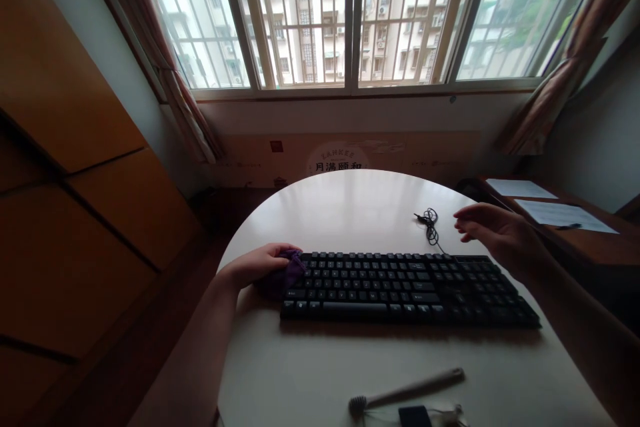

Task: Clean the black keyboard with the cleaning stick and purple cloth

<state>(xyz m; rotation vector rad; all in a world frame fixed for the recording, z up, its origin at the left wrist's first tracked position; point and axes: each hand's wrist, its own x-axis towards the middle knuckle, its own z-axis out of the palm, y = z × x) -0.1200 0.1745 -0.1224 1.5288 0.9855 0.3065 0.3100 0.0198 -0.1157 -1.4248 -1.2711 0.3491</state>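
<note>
A black keyboard (370,283) lies across the white round table (300,360). My left hand (265,261) is closed on a purple cloth (280,283), which overlaps the keyboard's left end. Above the far right corner of the keyboard hovers my right hand (493,230), its fingers loosely stretched and holding nothing. Just left of those fingers rests the keyboard's bundled black cable (430,223). Toward the near edge lies a grey-handled brush (410,388) with a dark bristle head. The underside of my left palm and part of the cloth are hidden.
A small dark object (415,416) and a pale item with a thin cord sit below the brush, partly cut off. To the right, a brown desk (575,240) carries papers (565,215) and a pen. A printed cardboard box (390,153) stands beneath the barred window.
</note>
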